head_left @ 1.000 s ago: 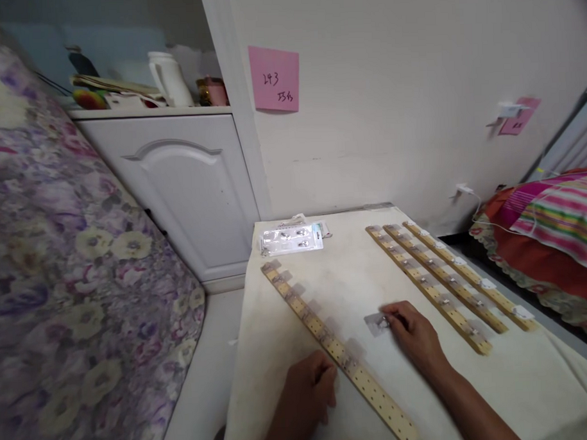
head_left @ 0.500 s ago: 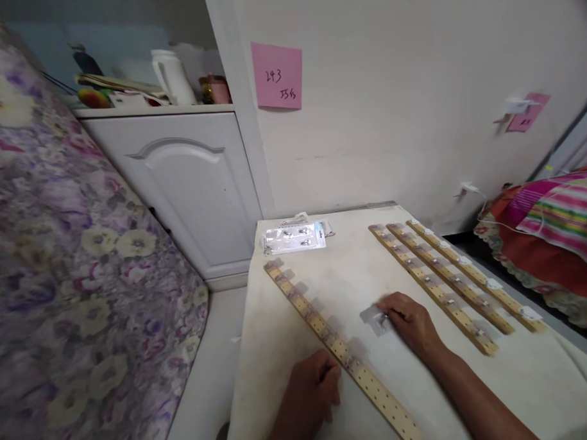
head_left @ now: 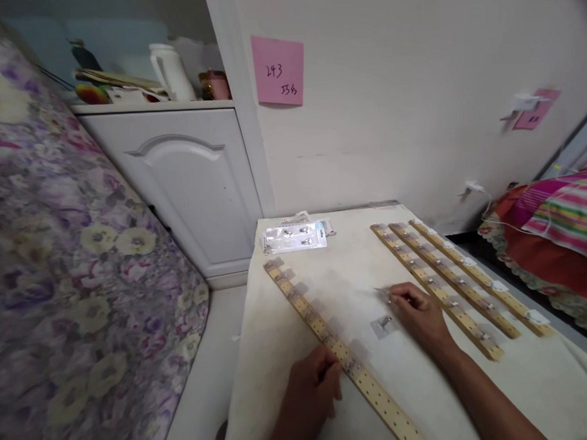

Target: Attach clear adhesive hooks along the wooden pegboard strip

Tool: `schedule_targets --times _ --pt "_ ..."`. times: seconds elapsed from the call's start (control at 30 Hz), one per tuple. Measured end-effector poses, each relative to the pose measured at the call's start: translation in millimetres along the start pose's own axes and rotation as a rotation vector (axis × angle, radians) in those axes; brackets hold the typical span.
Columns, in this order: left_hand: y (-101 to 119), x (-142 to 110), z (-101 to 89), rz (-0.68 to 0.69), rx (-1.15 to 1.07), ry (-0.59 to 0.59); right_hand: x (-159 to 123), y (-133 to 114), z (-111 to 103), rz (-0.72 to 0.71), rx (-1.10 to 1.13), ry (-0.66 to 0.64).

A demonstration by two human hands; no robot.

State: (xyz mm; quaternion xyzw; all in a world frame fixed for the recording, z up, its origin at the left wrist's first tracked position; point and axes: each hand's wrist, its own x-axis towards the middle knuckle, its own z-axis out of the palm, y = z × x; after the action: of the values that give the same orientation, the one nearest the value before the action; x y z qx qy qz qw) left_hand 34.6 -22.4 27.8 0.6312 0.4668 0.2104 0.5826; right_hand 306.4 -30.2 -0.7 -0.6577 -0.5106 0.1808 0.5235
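My right hand [head_left: 419, 312] is raised over the table, thumb and fingers pinched on a small clear hook [head_left: 383, 292] seen edge-on. Below its fingertips, another clear hook [head_left: 384, 325], a see-through square with a metal part, lies on the cloth. My left hand [head_left: 314, 383] is curled closed against the near-left edge of a long perforated wooden strip [head_left: 379, 394]; what its fingers hold, if anything, is hidden. Clear squares with small metal parts sit along the strip's far and middle portions, while its near end shows bare holes.
Three more wooden strips [head_left: 443, 292] carrying clear or white pieces lie side by side at the right. Blister packs with hooks [head_left: 294, 236] rest at the table's back left. A white cabinet [head_left: 186, 179] and floral curtain [head_left: 97, 265] stand left; a bed [head_left: 558, 236] is right.
My right hand has lifted slightly with one clear hook, while another now shows lying on the cloth beneath it. My left hand has stayed beside the strip.
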Motion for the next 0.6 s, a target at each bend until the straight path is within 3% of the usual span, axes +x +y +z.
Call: schedule_targets --times 0.1,0.27,0.37,0.6 --pt "5.3 -1.0 1.6 0.0 -0.03 0.003 -15.6 -17.9 0.9 0.156 0.163 -0.052" --pt "8.3 -4.4 5.3 0.033 -0.056 -0.049 -42.9 -41.2 9.1 0.342 0.533 -0.286" --pt "8.9 -6.9 7.2 0.055 -0.072 -0.076 -54.3 -48.3 13.7 0.431 0.603 -0.413" --pt "9.4 -9.4 10.5 0.094 -0.126 -0.087 -73.1 -62.6 22.9 0.475 0.569 -0.534"
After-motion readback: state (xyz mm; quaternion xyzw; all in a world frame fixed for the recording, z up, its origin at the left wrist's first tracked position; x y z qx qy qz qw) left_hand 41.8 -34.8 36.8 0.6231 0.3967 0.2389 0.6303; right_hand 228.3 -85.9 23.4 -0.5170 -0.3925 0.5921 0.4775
